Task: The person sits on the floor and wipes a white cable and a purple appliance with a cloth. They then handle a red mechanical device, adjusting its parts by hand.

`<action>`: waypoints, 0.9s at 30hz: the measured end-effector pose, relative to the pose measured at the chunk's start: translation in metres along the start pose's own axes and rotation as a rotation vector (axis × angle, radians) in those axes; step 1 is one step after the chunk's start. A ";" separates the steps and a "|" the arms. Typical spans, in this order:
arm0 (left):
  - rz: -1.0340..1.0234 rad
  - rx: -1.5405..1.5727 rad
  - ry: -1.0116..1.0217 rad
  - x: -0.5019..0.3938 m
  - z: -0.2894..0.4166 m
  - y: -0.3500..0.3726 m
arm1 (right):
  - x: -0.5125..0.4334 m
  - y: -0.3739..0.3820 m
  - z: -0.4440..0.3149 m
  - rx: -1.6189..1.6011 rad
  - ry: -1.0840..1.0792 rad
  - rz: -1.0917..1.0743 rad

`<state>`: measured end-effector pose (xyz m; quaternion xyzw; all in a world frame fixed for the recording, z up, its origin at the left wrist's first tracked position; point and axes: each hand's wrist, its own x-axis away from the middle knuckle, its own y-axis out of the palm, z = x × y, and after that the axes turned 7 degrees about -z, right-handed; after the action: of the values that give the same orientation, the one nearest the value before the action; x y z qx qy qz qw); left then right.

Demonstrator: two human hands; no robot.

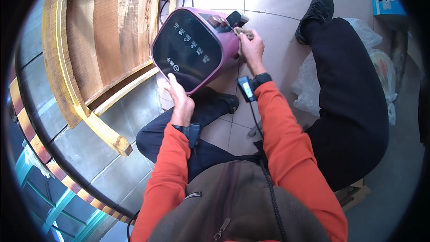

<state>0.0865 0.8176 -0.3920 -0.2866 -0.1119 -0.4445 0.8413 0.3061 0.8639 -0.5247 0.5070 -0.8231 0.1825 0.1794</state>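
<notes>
A purple air fryer (pixel 191 48) with a glossy black top panel is tilted before me, its top facing my view. The panel bears printed icons and writing. My left hand (pixel 179 97) grips its near lower edge, the thumb on the rim and the other fingers mostly hidden behind. Pinched in my right hand (pixel 252 47) is a brown cloth (pixel 242 33), pressed against the side of the fryer close to its handle (pixel 237 18). Reddish control knobs (pixel 218 21) sit on the fryer's front, just left of the cloth.
A yellow-edged wooden furniture piece (pixel 111 30) lies on its side to the left, one leg (pixel 104 131) jutting towards me. Clear plastic bags (pixel 307 84) rest beside my right leg. A blue box (pixel 388 1) stands far right. Black cables (pixel 164 6) run behind the fryer.
</notes>
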 end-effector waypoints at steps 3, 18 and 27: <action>0.100 -0.029 0.070 0.040 0.002 0.019 | -0.021 -0.018 -0.012 0.077 -0.047 -0.153; 0.047 -0.347 0.269 0.047 -0.008 0.018 | -0.026 -0.030 -0.094 0.368 -0.327 -0.417; 0.071 -0.340 0.221 0.052 -0.003 0.025 | -0.049 -0.046 -0.109 0.271 -0.273 -0.297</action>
<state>0.1367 0.7914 -0.3809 -0.3776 0.0681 -0.4559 0.8031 0.3803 0.9353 -0.4482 0.6619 -0.7241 0.1927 0.0216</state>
